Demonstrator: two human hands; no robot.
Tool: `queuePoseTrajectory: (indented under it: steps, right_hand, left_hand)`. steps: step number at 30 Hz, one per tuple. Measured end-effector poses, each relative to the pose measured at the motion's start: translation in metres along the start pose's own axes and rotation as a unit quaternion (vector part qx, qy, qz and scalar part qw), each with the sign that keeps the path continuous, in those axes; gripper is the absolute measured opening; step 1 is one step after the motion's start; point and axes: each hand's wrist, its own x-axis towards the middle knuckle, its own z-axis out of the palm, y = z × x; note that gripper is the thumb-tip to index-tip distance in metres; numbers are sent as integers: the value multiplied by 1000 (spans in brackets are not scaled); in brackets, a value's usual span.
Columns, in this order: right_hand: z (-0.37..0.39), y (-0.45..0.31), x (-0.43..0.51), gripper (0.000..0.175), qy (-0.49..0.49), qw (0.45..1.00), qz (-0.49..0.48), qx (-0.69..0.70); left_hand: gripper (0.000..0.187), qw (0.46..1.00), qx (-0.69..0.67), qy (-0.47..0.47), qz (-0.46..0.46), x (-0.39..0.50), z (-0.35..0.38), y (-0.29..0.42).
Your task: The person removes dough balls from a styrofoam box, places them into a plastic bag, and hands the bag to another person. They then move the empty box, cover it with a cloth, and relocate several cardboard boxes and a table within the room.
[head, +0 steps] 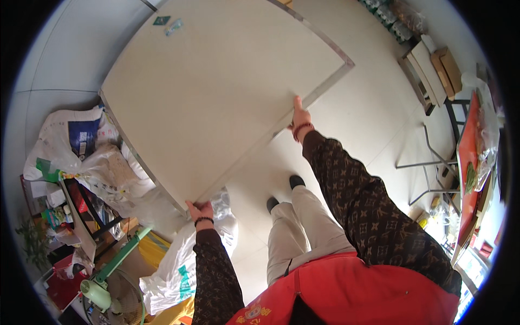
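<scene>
Before me is a large beige tabletop [219, 81] with a metal-trimmed rim. My left hand [200, 212] grips its near left corner, thumb on top and fingers hidden below. Farther along the near edge, my right hand [300, 115] grips the rim, its thumb lying over the top surface. A dark beaded bracelet is on the left wrist and a red one on the right. Two small flat packets, a dark green one [161, 20] and a pale one [174, 27], lie near the tabletop's far left part. What supports the tabletop is hidden.
At left are stuffed white sacks [61, 134], a cluttered shelf [77, 219] and a green electric fan [105, 288]. A white plastic bag [174, 264] lies beside my left forearm. A red folding table [467, 162] and a cardboard box [446, 71] stand at right. Tiled floor [365, 122] shows between.
</scene>
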Motion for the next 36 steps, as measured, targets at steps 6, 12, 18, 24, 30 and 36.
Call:
queuePoseTrajectory:
  steps: [6, 12, 18, 24, 30, 36]
  right_hand:
    - [-3, 2, -3, 79, -42, 999, -31, 15]
    - [-19, 15, -9, 84, -55, 997, -47, 7]
    - [-40, 27, -15, 60, -35, 999, -11, 39]
    - [-51, 36, -18, 59, -53, 998, -2, 42]
    - [-57, 45, -14, 56, -27, 999, 0, 26]
    - [-63, 46, -17, 65, -112, 991, -9, 77]
  left_hand:
    - [37, 998, 45, -32, 37, -7, -1, -2]
    - [37, 996, 44, -57, 47, -17, -12, -9]
    - [37, 997, 31, -61, 36, -29, -31, -15]
    - [36, 997, 32, -58, 30, -33, -42, -17]
    - [35, 997, 1, -68, 20, -38, -50, -22]
    - [29, 996, -54, -75, 6, -35, -60, -29]
